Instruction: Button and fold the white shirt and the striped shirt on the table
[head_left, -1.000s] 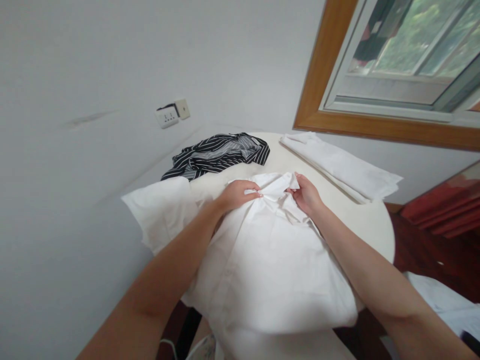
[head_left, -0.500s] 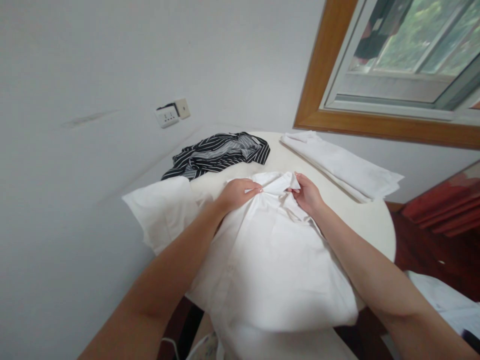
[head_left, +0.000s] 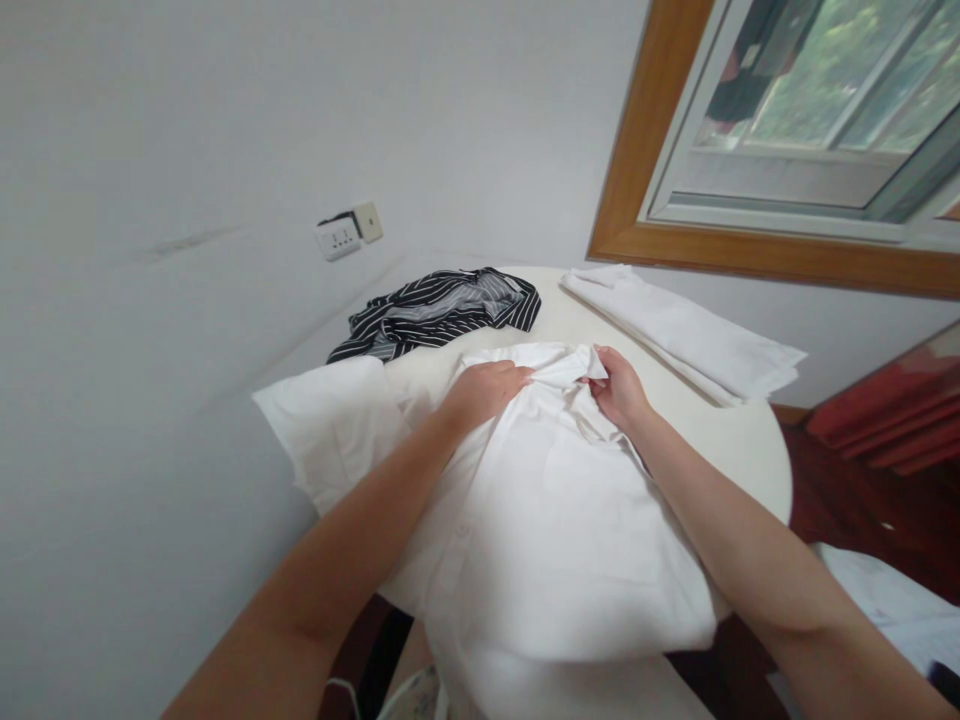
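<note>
A white button-up shirt (head_left: 547,530) lies spread over the near part of the table, its lower part hanging over the front edge. My left hand (head_left: 487,390) is closed on the cloth at the left of the collar, its fingertips partly hidden by the fabric. On the other side, my right hand (head_left: 619,388) pinches the right tip of the collar (head_left: 562,363). One short sleeve (head_left: 330,415) reaches out to the left beyond my left forearm. A button shows on the front placket.
Behind the shirt, a black-and-white striped garment (head_left: 442,310) lies crumpled on the round white table (head_left: 739,450). Folded white cloth (head_left: 682,330) rests at the back right. A wall with a socket (head_left: 339,238) borders the left; a wood-framed window (head_left: 750,250) is at right.
My left hand has shifted slightly to the right along the collar, its fingers now further over the cloth. My right hand stays almost in place on the collar tip.
</note>
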